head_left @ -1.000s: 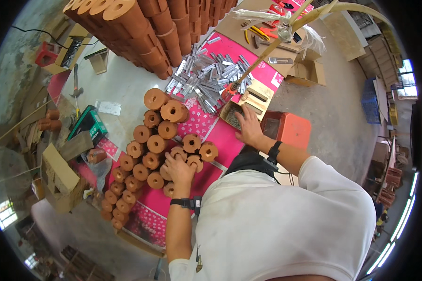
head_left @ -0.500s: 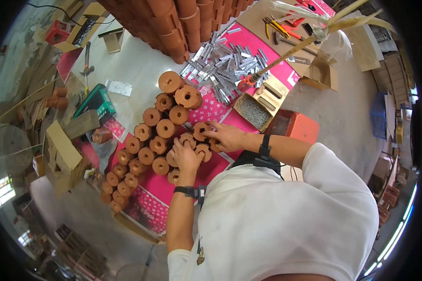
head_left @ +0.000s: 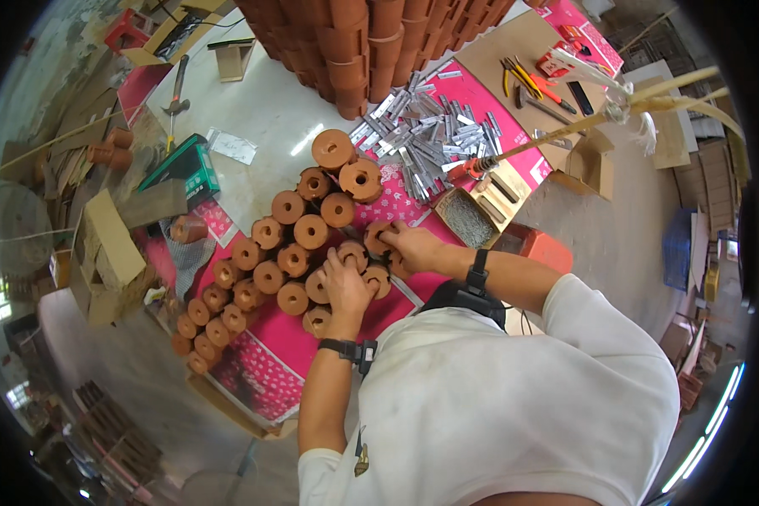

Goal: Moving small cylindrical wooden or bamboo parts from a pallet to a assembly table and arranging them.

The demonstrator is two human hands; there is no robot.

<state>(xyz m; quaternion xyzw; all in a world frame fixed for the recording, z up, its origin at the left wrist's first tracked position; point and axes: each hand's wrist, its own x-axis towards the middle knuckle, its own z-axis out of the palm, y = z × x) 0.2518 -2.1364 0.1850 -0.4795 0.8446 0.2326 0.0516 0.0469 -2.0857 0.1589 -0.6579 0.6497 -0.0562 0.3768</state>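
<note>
Brown, clay-like cylinders [head_left: 310, 230] with round centre holes, some notched at the rim, stand packed in slanting rows on a pink patterned sheet [head_left: 270, 381]. At the near right end of the rows, my right hand [head_left: 417, 248] grips one brown cylinder [head_left: 377, 235] between thumb and fingers. My left hand [head_left: 347, 291] is beside it, its curled fingers around the edge of a neighbouring brown cylinder [head_left: 353, 252]. A notched brown cylinder [head_left: 379, 279] sits between the two hands. My palms hide the lower sides of these pieces.
A tall stack of brown tubes [head_left: 346, 59] rises at the back. Flat metal strips [head_left: 430, 135] are heaped beside it. A box of small metal pieces [head_left: 466, 217] stands right, near a rod-like tool [head_left: 474, 168]. Pliers [head_left: 524, 78], a hammer [head_left: 175, 105] and a green box [head_left: 196, 171] lie farther out.
The whole view has shifted, so the table things appear slightly farther right. Both hands remain on the cylinders at the near right end, with little change in their grip.
</note>
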